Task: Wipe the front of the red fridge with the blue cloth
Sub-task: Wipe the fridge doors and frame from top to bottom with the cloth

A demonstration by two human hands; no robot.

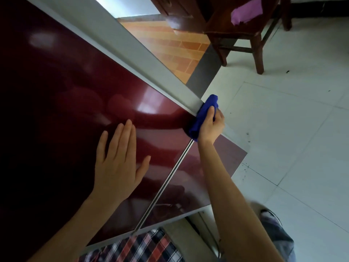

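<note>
The fingers of the right hand (pixel 209 125) are curled tight around the bunched blue cloth (pixel 203 115), the thumb lying across the top of the wad and the other fingertips hidden behind it. The cloth is pressed against the right edge of the red fridge (pixel 66 87), just where the glossy red front meets the grey side strip (pixel 151 59) and where the silver seam (pixel 170 176) between the two doors reaches that edge. Part of the cloth sticks out past the fridge edge, over the floor.

The left hand (pixel 118 165) holds nothing. Its fingers are straight and close together, the thumb spread out to the side, and the palm lies flat on the upper red door, close beside the silver seam and well in from the right edge. Both bare forearms reach up from the lower part of the view; the right one crosses over the lower door (pixel 217 157).

The red front is shiny and throws back dim reflections of the arms and a bright patch of light near the cloth. Below the arms a piece of red, white and dark plaid clothing (pixel 143 246) shows. To the right lies a white tiled floor (pixel 292 129) with a few dark specks. Farther off stands a dark wooden chair (pixel 243 35) with a purple cloth (pixel 245 13) on its seat, next to an area of orange tiled flooring (pixel 175 48).
</note>
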